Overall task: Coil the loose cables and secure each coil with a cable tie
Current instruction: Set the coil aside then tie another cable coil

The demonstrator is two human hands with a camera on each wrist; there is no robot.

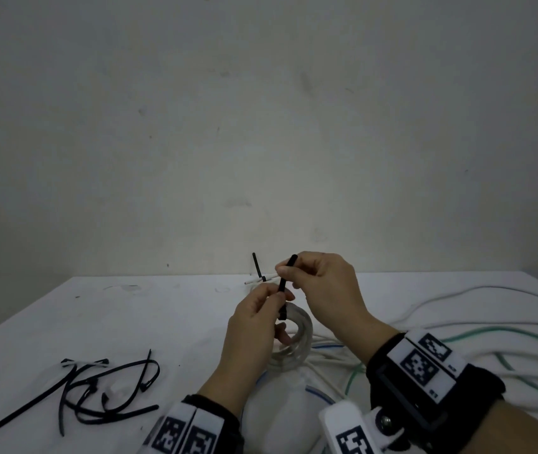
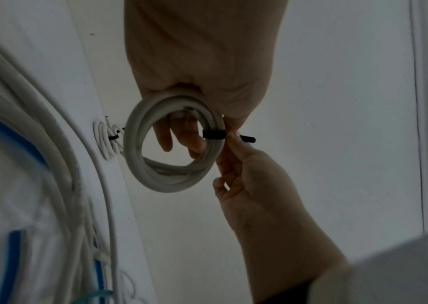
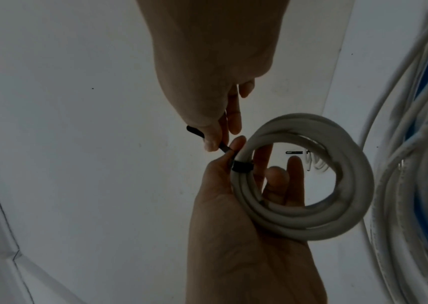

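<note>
A person at a white table [image 1: 169,316] holds a small coil [image 1: 297,335] of pale cable up off the surface, both hands raised near the wall [image 1: 261,126]. The left hand [image 1: 251,335] grips the coil, thumb against its outer edge and fingers curled through the ring, as the left-wrist and right-wrist views show. A black tie [image 1: 283,283] is looped round the coil beside that thumb, its band crossing the strands and its tail running up and away. The right hand [image 1: 323,283] pinches that tail between thumb and fingertips just above the left thumb; the tail's end pokes out past the right fingers.

Behind the hands, near the table's far edge, a smaller coil [image 1: 259,279] lies already bound, its black tie tail standing upright. To the left on the table lies a heap of spare ties [image 1: 97,385], black and tangled, with a few small white bits among them. To the right sprawl loose cables [image 1: 457,326], mostly white, with a green one and a blue one among them. Both wrists carry bands [image 1: 425,365] printed with black-and-white square markers.
</note>
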